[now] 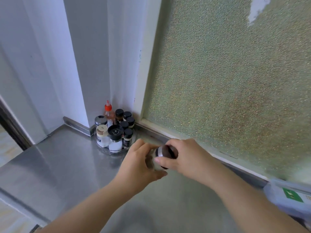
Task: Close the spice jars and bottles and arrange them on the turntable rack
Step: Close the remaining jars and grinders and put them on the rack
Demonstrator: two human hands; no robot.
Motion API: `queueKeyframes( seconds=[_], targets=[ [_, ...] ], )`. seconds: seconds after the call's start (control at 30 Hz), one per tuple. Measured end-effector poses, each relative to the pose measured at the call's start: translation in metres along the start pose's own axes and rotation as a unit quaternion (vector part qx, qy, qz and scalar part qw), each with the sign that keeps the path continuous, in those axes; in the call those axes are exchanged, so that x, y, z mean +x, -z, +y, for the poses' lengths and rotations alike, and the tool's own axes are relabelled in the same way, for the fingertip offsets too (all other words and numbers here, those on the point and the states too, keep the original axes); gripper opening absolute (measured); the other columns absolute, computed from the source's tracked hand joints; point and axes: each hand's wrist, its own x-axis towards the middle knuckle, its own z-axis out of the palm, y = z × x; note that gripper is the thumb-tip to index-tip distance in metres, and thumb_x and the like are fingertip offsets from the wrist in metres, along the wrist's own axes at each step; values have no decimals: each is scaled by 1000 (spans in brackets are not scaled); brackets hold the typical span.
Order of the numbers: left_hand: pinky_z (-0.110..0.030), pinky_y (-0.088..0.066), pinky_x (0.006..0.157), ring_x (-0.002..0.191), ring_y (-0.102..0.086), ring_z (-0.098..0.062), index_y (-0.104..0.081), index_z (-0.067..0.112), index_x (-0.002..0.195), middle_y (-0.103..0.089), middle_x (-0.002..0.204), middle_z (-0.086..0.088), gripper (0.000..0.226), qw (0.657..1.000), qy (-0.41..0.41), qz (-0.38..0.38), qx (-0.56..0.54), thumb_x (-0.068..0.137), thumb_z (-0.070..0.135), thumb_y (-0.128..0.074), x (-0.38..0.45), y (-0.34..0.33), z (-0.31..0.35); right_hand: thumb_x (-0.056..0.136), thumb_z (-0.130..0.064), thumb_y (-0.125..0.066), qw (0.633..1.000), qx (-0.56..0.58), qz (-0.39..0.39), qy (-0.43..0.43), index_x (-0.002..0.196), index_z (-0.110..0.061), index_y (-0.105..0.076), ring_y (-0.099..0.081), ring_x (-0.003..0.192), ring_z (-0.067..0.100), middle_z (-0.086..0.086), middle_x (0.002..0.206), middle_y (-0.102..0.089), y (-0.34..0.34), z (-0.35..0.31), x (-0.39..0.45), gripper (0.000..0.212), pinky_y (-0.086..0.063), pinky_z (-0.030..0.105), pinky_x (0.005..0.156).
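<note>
Both hands grip one spice jar: left hand round its glass, right hand on its dark cap, above the steel surface.

Your left hand grips the glass body of a spice jar held above the steel counter, while your right hand curls round its dark cap. Just beyond your hands, in the corner by the frosted window, the turntable rack carries black-capped jars, a black-topped grinder, a beige-lidded shaker and a red-capped squeeze bottle
</note>
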Motion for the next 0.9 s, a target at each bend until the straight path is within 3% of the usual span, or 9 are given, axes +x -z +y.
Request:
queueKeyframes(
  seconds=[0.13,0.23,0.3,0.4,0.47,0.57,0.63,0.8,0.9],
  targets=[
    [-6,-39,65,76,-50,-5,-61,23,102,-42,84,14,59,1000,24,-11,4,50,27,-87,1,12,-22,63,-68,-65,999,4,-34,-20,103,-30,-59,-59,67,6,-10,77,-65,-16,-2,21,55,-46,26,60],
    [-4,-40,66,85,-49,1,-61,25,102,-44,87,12,59,999,32,-21,-17,49,33,-87,4,23,-35,59,-56,-76,993,28,-110,28,128,-49,-39,-54,93,-10,-29,105,-53,-16,-4,34,78,-44,12,81],
    [-5,-40,64,81,-50,0,-62,25,102,-45,86,9,58,999,35,-26,-21,50,33,-86,4,28,-42,63,-47,-76,993,10,-97,67,122,-45,-46,-53,91,-10,-28,103,-52,-22,-10,41,66,-44,10,81],
    [-9,-42,63,80,-51,-6,-63,26,100,-45,84,8,57,999,47,-7,-23,48,42,-80,1,29,-55,63,-46,-74,995,-3,-72,69,110,-34,-56,-58,85,4,-15,94,-58,-40,-23,53,51,-51,29,79],
    [-12,-44,65,81,-51,-8,-63,28,100,-46,86,9,58,998,52,2,-20,46,47,-73,1,31,-65,63,-50,-72,996,-4,-74,49,106,-31,-57,-60,82,12,-8,91,-62,-52,-26,61,50,-53,33,74],
    [-21,-49,69,80,-53,-6,-62,29,99,-49,91,6,56,998,66,5,-2,46,45,-72,4,33,-80,66,-55,-69,997,-4,-68,24,99,-29,-59,-56,65,8,-7,78,-61,-65,-25,72,43,-43,15,53],
    [-26,-50,68,79,-54,-8,-62,25,97,-49,89,5,57,997,72,16,17,45,45,-72,9,33,-89,71,-56,-65,998,-7,-60,29,94,-26,-57,-49,60,6,-9,69,-53,-73,-27,77,39,-34,15,46],
    [-10,-40,59,77,-52,-2,-62,20,93,-42,82,16,58,996,87,22,22,43,46,-70,23,30,-110,70,-51,-68,997,21,-71,20,105,-30,-51,-47,67,2,-14,84,-49,-86,-29,92,44,-34,10,54],
    [0,-37,70,84,-50,5,-57,18,108,-44,92,17,72,997,76,-23,-2,45,38,-86,30,31,-116,68,-51,-69,998,9,-60,4,96,-27,-54,-50,63,0,-13,74,-53,-89,-24,101,40,-37,13,53]
  ],
)
